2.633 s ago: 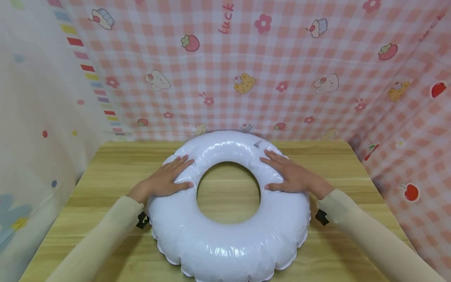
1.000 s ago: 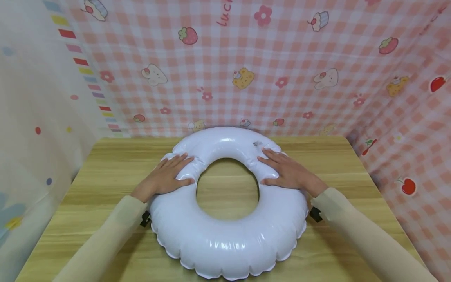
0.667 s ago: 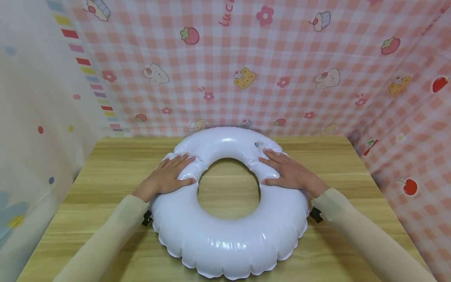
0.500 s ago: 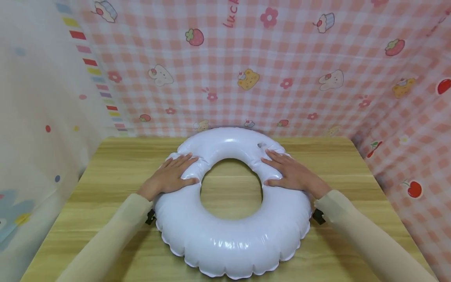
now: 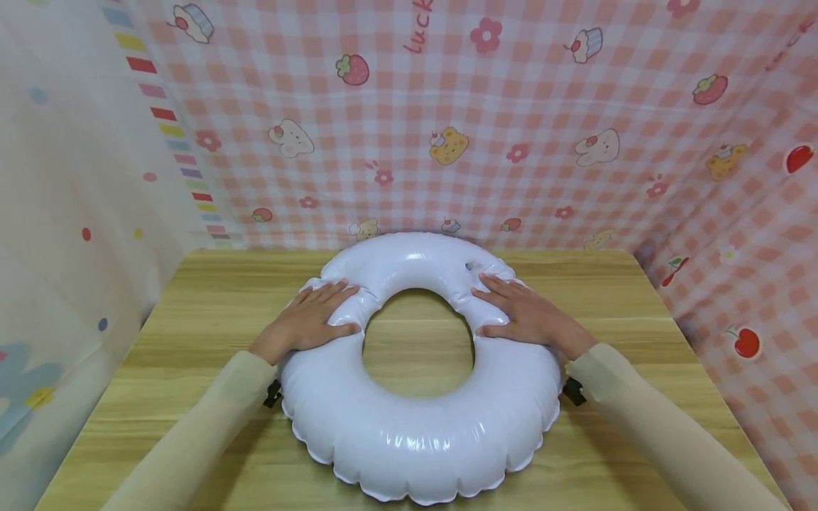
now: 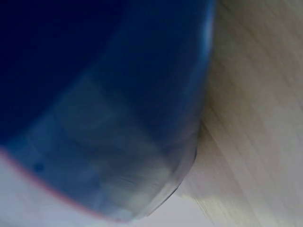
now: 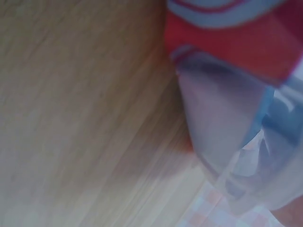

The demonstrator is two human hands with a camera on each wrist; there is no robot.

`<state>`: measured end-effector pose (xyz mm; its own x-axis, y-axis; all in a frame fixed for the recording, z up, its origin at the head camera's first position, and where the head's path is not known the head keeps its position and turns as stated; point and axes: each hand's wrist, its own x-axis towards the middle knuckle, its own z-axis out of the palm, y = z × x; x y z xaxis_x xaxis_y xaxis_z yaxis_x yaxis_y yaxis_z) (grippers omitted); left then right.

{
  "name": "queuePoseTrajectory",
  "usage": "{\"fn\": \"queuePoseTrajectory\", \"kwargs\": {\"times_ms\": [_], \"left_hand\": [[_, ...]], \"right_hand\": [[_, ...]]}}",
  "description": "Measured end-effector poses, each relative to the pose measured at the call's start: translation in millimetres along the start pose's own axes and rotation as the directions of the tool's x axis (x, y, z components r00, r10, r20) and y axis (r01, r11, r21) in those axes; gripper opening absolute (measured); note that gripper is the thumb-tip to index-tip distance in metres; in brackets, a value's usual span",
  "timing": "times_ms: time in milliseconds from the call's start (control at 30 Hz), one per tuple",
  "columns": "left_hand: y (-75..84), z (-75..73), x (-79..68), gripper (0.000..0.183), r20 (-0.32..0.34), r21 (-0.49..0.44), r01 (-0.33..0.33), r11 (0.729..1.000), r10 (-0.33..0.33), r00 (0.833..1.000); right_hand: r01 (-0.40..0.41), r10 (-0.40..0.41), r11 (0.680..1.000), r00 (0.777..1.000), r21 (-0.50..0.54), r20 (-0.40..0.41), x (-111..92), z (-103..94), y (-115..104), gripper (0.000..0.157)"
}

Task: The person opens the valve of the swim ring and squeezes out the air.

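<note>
The ring [image 5: 415,440] lies beneath the left grip [image 5: 307,318] and right grip [image 5: 527,312], both unclenched, fingers [image 5: 324,292] spread across its sides, forearms [image 5: 664,426] slanting inward.

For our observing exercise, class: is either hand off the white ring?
No: the left hand and right hand both rest on the white ring.

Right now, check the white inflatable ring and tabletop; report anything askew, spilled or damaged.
No spill or damage shows. Only the white inflatable ring looks slightly odd: it is creased and dented where the left hand and right hand press its sides.
</note>
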<state>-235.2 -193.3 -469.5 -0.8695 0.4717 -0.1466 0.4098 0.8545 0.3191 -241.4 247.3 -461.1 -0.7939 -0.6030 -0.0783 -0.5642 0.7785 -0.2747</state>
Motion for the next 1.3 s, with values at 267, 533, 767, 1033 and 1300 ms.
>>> {"fn": "queuePoseTrajectory", "kwargs": {"times_ms": [267,533,767,1033,1300], "left_hand": [[4.8,-1.4,-4.0,0.084,-0.018,-0.002,-0.007,1.000,0.007,1.000],[11.5,3.5,-8.0,0.080,0.003,-0.014,-0.004,1.000,0.004,1.000],[7.1,7.8,-4.8,0.082,-0.006,-0.009,-0.009,1.000,0.009,1.000],[4.2,8.3,-2.3,0.083,-0.001,-0.019,-0.007,1.000,0.007,1.000],[3.1,-6.5,-5.1,0.081,-0.035,-0.019,-0.031,0.999,0.030,0.999]], "right_hand": [[0.003,-0.003,1.000,1.000,-0.002,0.000,0.3,0.0,-1.7,0.082],[0.002,-0.002,1.000,1.000,0.026,0.026,-6.1,5.4,-2.4,0.081],[-0.006,0.005,0.999,1.000,0.031,0.023,-6.1,6.4,-2.5,0.078],[-0.008,0.007,0.999,1.000,0.043,0.030,-4.0,4.1,-2.0,0.080],[-0.002,0.002,0.999,1.000,0.034,0.002,0.6,-0.9,0.5,0.088]]}}
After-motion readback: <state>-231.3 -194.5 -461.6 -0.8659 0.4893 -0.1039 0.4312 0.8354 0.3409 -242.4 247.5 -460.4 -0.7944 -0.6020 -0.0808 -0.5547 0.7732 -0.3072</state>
